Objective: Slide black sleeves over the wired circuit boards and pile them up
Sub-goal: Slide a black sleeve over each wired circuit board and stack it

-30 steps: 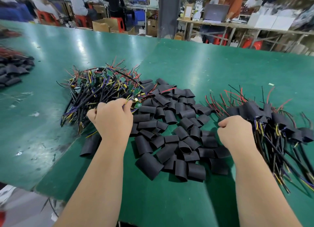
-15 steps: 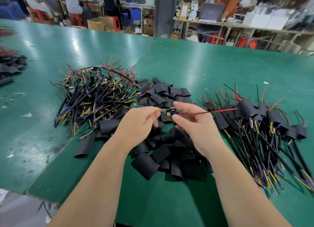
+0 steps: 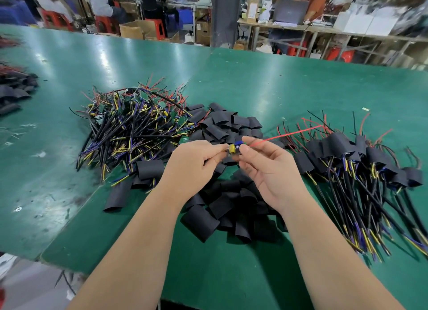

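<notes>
You've got one circuit board (image 3: 235, 147) pinched from both ends, left hand (image 3: 192, 163) and right hand (image 3: 268, 170) curled on it, with its red wire (image 3: 284, 134) trailing right. It's held up over the loose black sleeves (image 3: 231, 198) toward the table's (image 3: 278, 85) near edge.

held board (image 3: 234, 148): mid-air | bare boards (image 3: 134, 129): heap left | sleeves (image 3: 222, 124): centre | sleeved boards (image 3: 342, 145): right

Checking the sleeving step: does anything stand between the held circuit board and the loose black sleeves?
Nothing visible does. The left hand and right hand pinch the circuit board directly over the pile of loose sleeves.
</notes>
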Motion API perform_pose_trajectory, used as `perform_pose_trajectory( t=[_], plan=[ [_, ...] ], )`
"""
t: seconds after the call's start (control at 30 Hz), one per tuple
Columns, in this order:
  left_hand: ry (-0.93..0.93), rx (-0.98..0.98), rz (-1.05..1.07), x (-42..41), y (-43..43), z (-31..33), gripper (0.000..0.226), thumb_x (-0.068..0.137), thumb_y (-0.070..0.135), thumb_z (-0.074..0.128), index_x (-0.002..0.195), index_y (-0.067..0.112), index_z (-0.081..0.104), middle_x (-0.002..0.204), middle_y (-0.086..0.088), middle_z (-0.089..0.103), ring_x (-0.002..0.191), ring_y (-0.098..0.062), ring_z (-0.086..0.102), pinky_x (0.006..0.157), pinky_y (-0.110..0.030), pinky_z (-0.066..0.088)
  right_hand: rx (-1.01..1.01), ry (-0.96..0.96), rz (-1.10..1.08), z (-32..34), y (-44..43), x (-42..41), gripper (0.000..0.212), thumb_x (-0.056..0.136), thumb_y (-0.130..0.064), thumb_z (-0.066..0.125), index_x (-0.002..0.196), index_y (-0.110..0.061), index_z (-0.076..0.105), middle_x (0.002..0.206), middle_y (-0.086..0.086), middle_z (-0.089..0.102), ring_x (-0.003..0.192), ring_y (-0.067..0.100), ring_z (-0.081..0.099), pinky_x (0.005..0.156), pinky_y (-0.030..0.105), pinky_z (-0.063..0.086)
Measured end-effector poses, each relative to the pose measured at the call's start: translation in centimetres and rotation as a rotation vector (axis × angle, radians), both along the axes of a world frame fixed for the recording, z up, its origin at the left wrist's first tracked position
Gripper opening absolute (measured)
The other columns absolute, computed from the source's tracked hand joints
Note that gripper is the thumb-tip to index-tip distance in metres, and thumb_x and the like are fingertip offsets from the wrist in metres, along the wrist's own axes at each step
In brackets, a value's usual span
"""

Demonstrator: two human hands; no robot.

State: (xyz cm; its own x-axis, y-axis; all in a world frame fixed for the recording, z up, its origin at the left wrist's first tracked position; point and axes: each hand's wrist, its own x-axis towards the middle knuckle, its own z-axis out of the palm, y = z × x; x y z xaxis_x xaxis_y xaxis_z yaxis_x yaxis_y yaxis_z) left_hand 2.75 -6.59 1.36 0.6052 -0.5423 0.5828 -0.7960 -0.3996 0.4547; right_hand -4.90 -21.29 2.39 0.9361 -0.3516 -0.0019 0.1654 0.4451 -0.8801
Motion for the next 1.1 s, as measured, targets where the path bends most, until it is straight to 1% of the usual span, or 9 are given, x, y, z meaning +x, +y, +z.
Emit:
perform_pose_trajectory(
  t=[0.1,0.23,0.3,0.43,0.57,0.8,0.93,1.03,1.1],
  plan=[
    [-0.027,0.09,0.106,0.1,-0.2,-0.1,0.025,0.095,0.02,0.048,0.095,0.006,0.069,0.073,-0.005,0.058,0.075,-0.031,0.055,0.065,-0.043,0.043,-0.188,0.056,-0.03,0.0,0.1,-0.2,0.025,0.078,0.008,0.069,0.094,-0.009,0.062,0.079,0.005,0.074,0.073,0.018,0.07,0.067,0.023,0.054],
    [0.035,0.131,0.331,0.7,0.3,-0.3,0.019,0.098,0.02,0.046,0.092,0.014,0.063,0.086,-0.003,0.062,0.082,-0.028,0.055,0.065,-0.037,0.039,-1.247,0.251,0.005,0.0,-1.3,-1.2,0.019,0.072,-0.013,0.081,0.077,-0.025,0.067,0.065,-0.011,0.063,0.059,-0.007,0.055,0.061,0.005,0.041],
    [0.066,0.115,0.405,1.1,0.8,-0.1,0.018,0.097,0.019,0.045,0.089,0.014,0.061,0.086,-0.004,0.063,0.081,-0.03,0.055,0.063,-0.036,0.039,-1.468,0.207,0.059,0.5,-1.1,-1.7,0.013,0.075,-0.02,0.08,0.081,-0.027,0.071,0.063,-0.016,0.054,0.063,-0.012,0.051,0.06,0.003,0.036],
    [0.075,0.084,0.483,1.8,1.4,-0.2,0.017,0.094,0.016,0.047,0.084,0.015,0.061,0.086,-0.008,0.064,0.082,-0.035,0.057,0.064,-0.037,0.038,-1.489,-0.092,0.225,1.3,2.2,-2.4,0.01,0.077,-0.033,0.077,0.082,-0.025,0.073,0.077,-0.011,0.059,0.073,-0.002,0.052,0.066,0.01,0.037],
    [0.135,0.085,0.448,2.0,1.5,-0.3,0.022,0.095,0.017,0.046,0.1,0.019,0.068,0.094,-0.004,0.066,0.09,-0.03,0.058,0.072,-0.038,0.043,-1.736,0.036,0.442,-0.1,5.2,-2.4,0.048,0.071,-0.06,0.07,0.107,-0.029,0.063,0.093,-0.008,0.052,0.094,0.013,0.051,0.081,0.034,0.045],
    [0.079,0.07,0.445,1.7,1.4,-0.3,0.02,0.095,0.017,0.048,0.095,0.016,0.068,0.09,-0.004,0.067,0.086,-0.03,0.059,0.071,-0.04,0.048,-1.569,0.055,0.192,-0.4,4.0,-1.4,0.046,0.081,-0.011,0.066,0.125,-0.021,0.054,0.119,-0.004,0.061,0.113,0.018,0.052,0.095,0.035,0.043],
    [0.091,0.061,0.441,1.5,1.3,-0.3,0.019,0.096,0.021,0.048,0.087,0.018,0.064,0.087,-0.002,0.066,0.084,-0.029,0.057,0.065,-0.035,0.042,-1.52,0.073,0.023,-0.8,3.1,-1.3,0.015,0.076,-0.013,0.067,0.083,-0.019,0.055,0.079,-0.006,0.059,0.082,0.016,0.05,0.072,0.03,0.039],
    [0.1,0.06,0.408,1.3,1.3,-0.2,0.021,0.096,0.022,0.046,0.084,0.018,0.063,0.084,-0.001,0.065,0.082,-0.029,0.056,0.065,-0.036,0.043,-1.425,0.058,-0.109,-0.9,3.0,-1.2,0.041,0.075,-0.016,0.068,0.057,-0.021,0.031,0.053,-0.004,0.038,0.066,0.015,0.036,0.063,0.026,0.029],
    [0.104,0.05,0.389,1.2,1.3,-0.1,0.021,0.096,0.021,0.046,0.087,0.018,0.065,0.084,-0.002,0.066,0.084,-0.029,0.057,0.067,-0.038,0.045,-1.237,0.036,-0.182,-0.6,2.6,-0.9,0.052,0.079,-0.013,0.068,0.054,-0.019,0.023,0.053,0.004,0.033,0.06,0.02,0.033,0.059,0.03,0.028]
  ],
)
